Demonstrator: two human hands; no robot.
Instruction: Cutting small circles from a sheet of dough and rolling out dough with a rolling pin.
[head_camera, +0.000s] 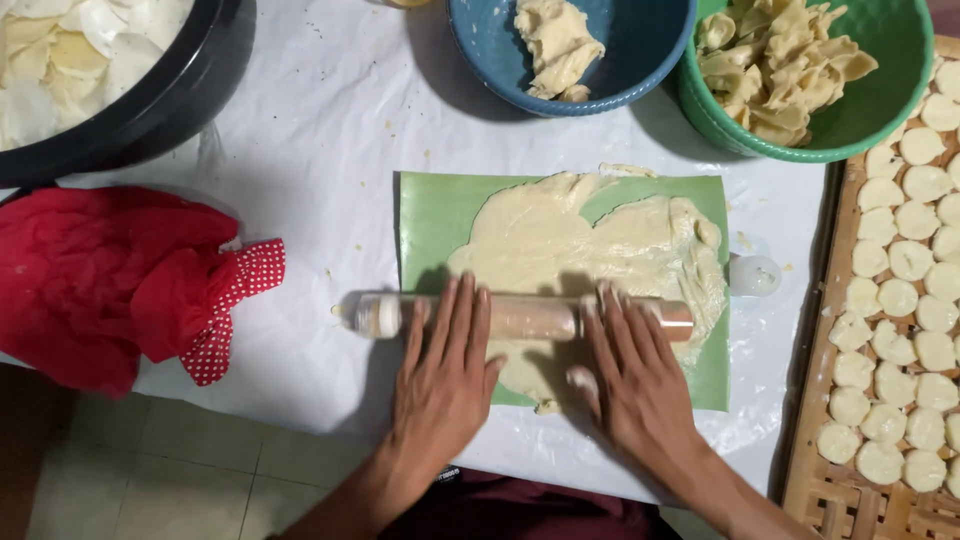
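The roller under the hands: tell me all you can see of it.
The roller is a clear, bottle-like cylinder lying on its side across the flattened pale dough, near the front of the green sheet. Its inside looks pinkish, with a whitish left end. The left hand and right hand rest flat on it, fingers spread, not gripping.

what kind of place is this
Likely a home or small kitchen making dough snacks by hand: both hands press a roller over flattened dough, beside a woven tray of cut rounds.
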